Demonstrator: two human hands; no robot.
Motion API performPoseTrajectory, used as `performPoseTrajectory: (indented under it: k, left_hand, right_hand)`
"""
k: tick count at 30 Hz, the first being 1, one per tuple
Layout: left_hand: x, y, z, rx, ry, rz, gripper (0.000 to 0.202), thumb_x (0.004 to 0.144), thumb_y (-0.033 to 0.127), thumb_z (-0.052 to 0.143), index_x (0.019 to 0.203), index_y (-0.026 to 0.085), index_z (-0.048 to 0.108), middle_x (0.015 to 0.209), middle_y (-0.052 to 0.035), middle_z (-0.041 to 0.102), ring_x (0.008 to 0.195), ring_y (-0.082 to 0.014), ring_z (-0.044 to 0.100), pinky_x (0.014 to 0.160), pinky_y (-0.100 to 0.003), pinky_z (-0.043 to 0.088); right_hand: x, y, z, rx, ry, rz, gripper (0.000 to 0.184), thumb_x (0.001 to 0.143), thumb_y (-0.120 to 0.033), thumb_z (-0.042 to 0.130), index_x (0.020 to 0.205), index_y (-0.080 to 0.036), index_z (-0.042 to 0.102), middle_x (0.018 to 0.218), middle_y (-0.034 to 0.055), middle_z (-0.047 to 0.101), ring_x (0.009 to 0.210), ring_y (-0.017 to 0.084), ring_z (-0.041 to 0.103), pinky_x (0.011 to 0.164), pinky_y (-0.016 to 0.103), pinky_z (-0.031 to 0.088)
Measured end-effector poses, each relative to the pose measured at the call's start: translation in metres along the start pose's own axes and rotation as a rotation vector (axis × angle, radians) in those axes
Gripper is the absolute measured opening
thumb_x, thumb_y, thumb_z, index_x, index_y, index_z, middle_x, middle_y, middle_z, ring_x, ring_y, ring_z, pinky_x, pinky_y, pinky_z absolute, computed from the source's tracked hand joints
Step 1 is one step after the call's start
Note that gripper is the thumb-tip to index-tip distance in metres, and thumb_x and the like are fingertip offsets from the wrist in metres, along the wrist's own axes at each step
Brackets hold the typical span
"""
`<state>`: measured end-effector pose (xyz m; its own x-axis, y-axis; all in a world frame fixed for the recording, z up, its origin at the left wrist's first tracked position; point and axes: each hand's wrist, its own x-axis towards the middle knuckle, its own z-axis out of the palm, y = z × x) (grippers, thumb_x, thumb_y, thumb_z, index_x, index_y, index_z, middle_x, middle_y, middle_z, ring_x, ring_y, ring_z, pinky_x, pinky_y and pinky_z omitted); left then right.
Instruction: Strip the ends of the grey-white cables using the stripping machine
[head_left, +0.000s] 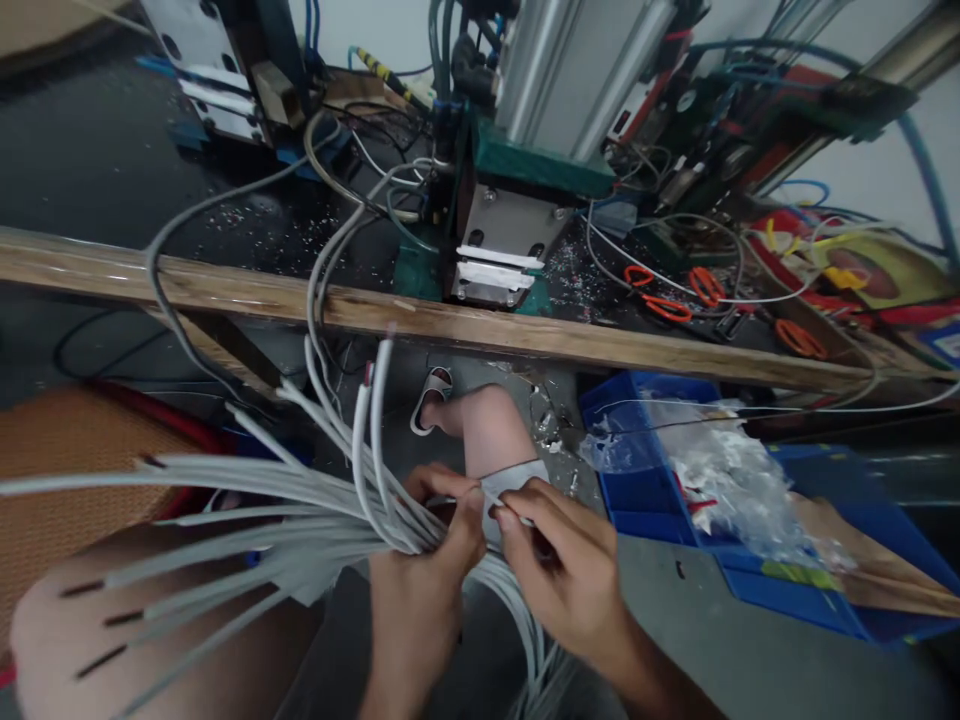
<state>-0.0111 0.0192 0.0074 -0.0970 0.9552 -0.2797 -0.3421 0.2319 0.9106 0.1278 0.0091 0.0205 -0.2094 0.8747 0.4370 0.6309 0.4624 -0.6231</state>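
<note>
A thick bundle of grey-white cables (330, 490) lies across my lap, its loose ends fanning out to the left and several showing dark tips. My left hand (431, 570) is closed around the bundle, with thumb and forefinger pinched together. Beside it, my right hand (562, 560) is also closed in a pinch. Between the two sets of fingertips runs a short, thin white strip (491, 497); whether it is a tie or a wire end I cannot tell. Past my hands the cables curve down toward the bottom of the view.
A workbench with a wooden edge (570, 335) crosses ahead, carrying a press machine (517, 200) and orange-handled scissors (667, 308). At the right, blue bins (652, 480) hold clear plastic bags (735, 480). An orange woven seat (67, 480) stands at the left.
</note>
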Motion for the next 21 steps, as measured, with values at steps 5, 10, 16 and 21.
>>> performPoseTrajectory:
  k: [5,10,16,21]
  left_hand:
    - [-0.010,-0.025,0.019,-0.261,0.309,-0.024,0.027,0.077,0.037,0.080,0.083,0.016,0.065,0.079,-0.0023,0.066,0.073,-0.0139,0.065,0.068,-0.022,0.057]
    - [-0.004,-0.019,0.019,-0.342,0.393,-0.056,0.032,0.068,0.036,0.086,0.076,0.017,0.061,0.070,0.0040,0.060,0.062,-0.0084,0.059,0.058,-0.015,0.052]
    - [0.013,-0.004,-0.009,-0.268,-0.203,-0.091,0.022,0.078,0.022,0.076,0.070,0.016,0.056,0.065,0.0064,0.049,0.048,-0.0037,0.039,0.046,-0.016,0.034]
    - [0.010,-0.007,-0.007,-0.145,-0.105,-0.021,0.018,0.080,0.020,0.071,0.071,0.018,0.056,0.067,0.0056,0.049,0.052,-0.0061,0.042,0.049,-0.018,0.036]
  right_hand:
    - [-0.007,-0.014,0.039,-0.096,0.125,0.069,0.016,0.102,-0.009,0.047,0.099,-0.013,0.062,0.078,0.0030,0.059,0.071,0.013,0.058,0.065,0.025,0.044]
    - [0.000,-0.009,0.038,-0.081,0.077,0.073,0.018,0.103,-0.012,0.046,0.092,-0.014,0.061,0.076,0.0016,0.058,0.067,0.012,0.056,0.063,0.025,0.041]
    - [0.024,0.005,-0.014,0.193,-0.390,0.090,0.015,0.099,-0.015,0.052,0.086,-0.017,0.060,0.071,-0.0033,0.054,0.062,0.008,0.051,0.056,0.021,0.035]
    - [0.016,-0.006,-0.002,0.199,-0.166,0.145,0.017,0.099,-0.015,0.050,0.089,-0.015,0.064,0.070,-0.0022,0.055,0.059,0.008,0.050,0.056,0.022,0.037]
